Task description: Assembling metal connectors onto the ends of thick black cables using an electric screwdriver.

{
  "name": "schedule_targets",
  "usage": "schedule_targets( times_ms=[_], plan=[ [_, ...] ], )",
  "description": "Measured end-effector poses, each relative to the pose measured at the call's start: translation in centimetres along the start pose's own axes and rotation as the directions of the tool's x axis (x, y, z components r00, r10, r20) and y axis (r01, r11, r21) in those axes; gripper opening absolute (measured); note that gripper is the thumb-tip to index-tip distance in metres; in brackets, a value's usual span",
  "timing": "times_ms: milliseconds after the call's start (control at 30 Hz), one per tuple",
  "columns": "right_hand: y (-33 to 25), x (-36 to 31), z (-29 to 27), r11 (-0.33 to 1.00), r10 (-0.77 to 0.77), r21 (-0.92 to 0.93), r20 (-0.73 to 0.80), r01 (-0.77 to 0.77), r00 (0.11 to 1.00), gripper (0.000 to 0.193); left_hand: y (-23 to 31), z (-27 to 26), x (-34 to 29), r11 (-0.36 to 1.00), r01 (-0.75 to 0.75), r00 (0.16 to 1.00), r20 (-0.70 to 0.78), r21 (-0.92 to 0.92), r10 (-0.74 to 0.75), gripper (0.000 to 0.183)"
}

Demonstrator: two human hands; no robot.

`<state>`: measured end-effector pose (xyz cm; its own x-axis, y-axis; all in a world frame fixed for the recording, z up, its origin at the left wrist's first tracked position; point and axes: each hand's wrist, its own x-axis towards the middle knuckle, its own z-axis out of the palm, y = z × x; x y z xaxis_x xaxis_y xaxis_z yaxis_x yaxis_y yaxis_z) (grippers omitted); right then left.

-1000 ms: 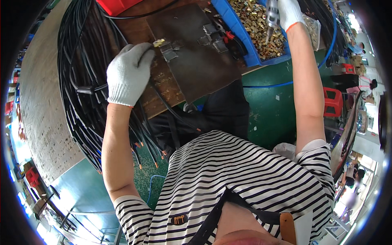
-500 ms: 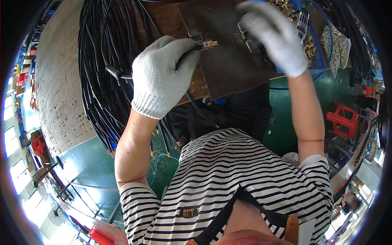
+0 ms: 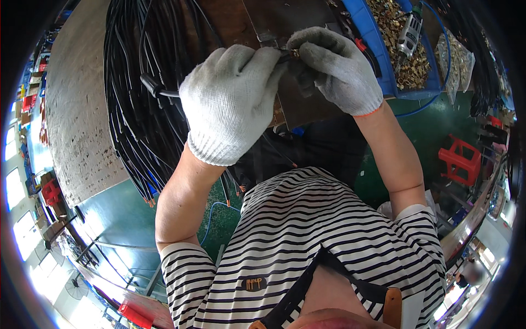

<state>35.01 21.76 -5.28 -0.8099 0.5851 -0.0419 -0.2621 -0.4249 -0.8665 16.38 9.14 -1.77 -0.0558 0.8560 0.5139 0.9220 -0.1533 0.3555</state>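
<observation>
From the head view I have both gloved hands together over the bench, close to its near edge, in front of the striped shirt. My left hand reaches in with its back toward me, thumb and forefinger clamped on the end of a black cable. A small brass fitting sits at that end, mostly covered, just above a dark plate that runs back from the bench's near edge. My right hand meets it from the other side, with forefinger and thumb curled at the fitting; I cannot tell whether they clamp it or only touch it.

Left of the hands, a thick bundle of black cables lies across the bench and hangs past its near edge, with bare copper showing at several ends. Near the bench's right end I see a blue tray heaped with brass pieces, and a grey power tool resting over them. Red-handled pliers lie against the tray's left side. Beyond its right side sits a clear bag of small parts, with a blue hose passing between.
</observation>
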Motion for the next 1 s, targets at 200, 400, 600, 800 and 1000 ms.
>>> schedule_targets(
  times_ms=[200,400,600,800,1000],
  plan=[
    [-0.4,0.3,0.7,0.984,-0.01,-0.175,-0.208,-0.027,0.978,0.022,-2.3,-2.2,-0.3,0.998,0.049,0.987,0.154,0.037,-0.054,0.047],
    [-2.0,-0.5,0.0,0.999,-0.032,-0.049,-0.193,0.023,0.981,0.023,-6.9,-5.0,-1.9,0.952,0.048,0.894,0.413,0.302,-0.176,0.066],
    [-2.2,-0.9,0.3,0.997,-0.061,0.037,-0.199,0.07,0.978,0.024,-9.0,-5.0,-1.9,0.953,0.114,0.895,0.388,0.279,-0.221,0.05],
    [-2.4,-1.8,1.0,0.954,-0.234,-0.236,-0.209,0.184,0.949,0.021,-7.8,-4.7,-1.6,0.959,-0.153,0.931,0.36,0.238,0.059,0.039],
    [-2.0,-4.0,0.4,0.824,-0.384,-0.502,-0.154,0.262,0.911,0.023,-1.4,-0.9,-1.1,0.998,-0.016,0.952,0.304,-0.068,0.036,0.036]
  ],
)
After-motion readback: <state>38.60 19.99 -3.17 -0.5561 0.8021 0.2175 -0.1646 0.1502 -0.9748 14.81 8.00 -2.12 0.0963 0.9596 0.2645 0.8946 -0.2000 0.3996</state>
